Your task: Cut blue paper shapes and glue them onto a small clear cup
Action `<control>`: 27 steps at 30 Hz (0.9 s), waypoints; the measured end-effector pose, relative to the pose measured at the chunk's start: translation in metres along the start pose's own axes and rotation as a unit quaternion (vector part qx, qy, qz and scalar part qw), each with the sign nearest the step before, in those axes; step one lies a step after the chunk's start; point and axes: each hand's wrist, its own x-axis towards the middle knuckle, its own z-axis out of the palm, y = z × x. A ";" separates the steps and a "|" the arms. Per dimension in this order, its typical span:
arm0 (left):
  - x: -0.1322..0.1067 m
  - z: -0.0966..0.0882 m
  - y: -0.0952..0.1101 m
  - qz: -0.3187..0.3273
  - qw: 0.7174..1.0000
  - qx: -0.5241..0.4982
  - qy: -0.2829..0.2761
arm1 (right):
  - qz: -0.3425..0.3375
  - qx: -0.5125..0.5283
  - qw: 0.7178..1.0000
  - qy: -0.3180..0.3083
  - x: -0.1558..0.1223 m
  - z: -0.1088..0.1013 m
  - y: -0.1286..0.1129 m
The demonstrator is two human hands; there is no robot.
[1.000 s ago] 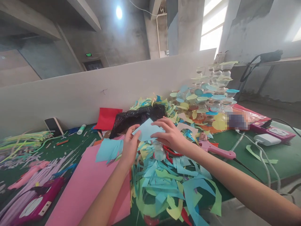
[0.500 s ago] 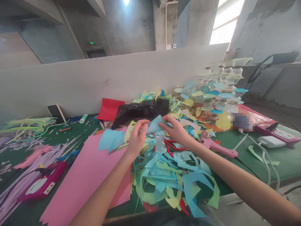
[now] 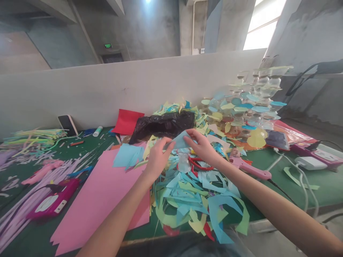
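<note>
Between both hands I hold a small piece of light blue paper (image 3: 180,140) above the scrap pile. My left hand (image 3: 160,154) pinches its left edge, fingers closed. On the other side, my right hand (image 3: 199,144) grips the right edge between thumb and fingers. Just below the paper stands a clear plastic cup-like piece (image 3: 184,163), its top partly covered. Red-handled scissors (image 3: 200,165) lie beside it, partly under my right hand. Blue, green and yellow paper scraps (image 3: 187,194) spread beneath. Left of my left hand, several light blue sheets (image 3: 127,156) rest on pink paper (image 3: 107,192).
A black plastic bag (image 3: 163,125) lies behind the hands. Stacked clear cups with paper discs (image 3: 257,103) rise at the back right. A pink glue gun (image 3: 250,167) with a cord lies right, near a power strip (image 3: 318,151). Purple strips (image 3: 45,189) and another power strip (image 3: 55,201) are left.
My left hand has moved slightly right along the blue paper, closing its fingers on the edge. The right hand keeps its hold. The whole view has shifted a little.
</note>
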 end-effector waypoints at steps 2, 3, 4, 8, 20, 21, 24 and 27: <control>-0.001 -0.001 0.001 0.020 1.000 0.011 0.003 | 0.017 0.001 1.000 -0.009 -0.001 -0.001 -0.004; -0.001 -0.001 0.000 0.031 0.999 0.016 0.003 | 0.024 0.003 1.000 -0.011 -0.001 -0.002 -0.005; -0.001 -0.001 0.000 0.040 0.999 0.023 0.003 | 0.028 0.007 1.000 -0.011 -0.001 -0.002 -0.006; -0.003 0.000 -0.002 0.072 0.996 0.053 0.005 | 0.024 0.016 1.000 -0.010 0.000 -0.002 -0.004; -0.004 0.000 0.001 0.080 0.996 0.047 0.000 | 0.026 0.019 0.999 0.000 0.001 -0.001 -0.002; -0.004 0.000 0.001 0.083 0.995 0.050 -0.001 | 0.026 0.019 0.999 -0.001 0.001 -0.001 -0.002; -0.004 0.000 0.000 0.091 0.994 0.062 -0.003 | 0.027 0.017 1.000 -0.003 0.001 -0.001 -0.002; -0.004 0.001 -0.001 0.097 0.993 0.070 -0.004 | 0.028 0.019 0.999 0.003 0.002 -0.001 -0.001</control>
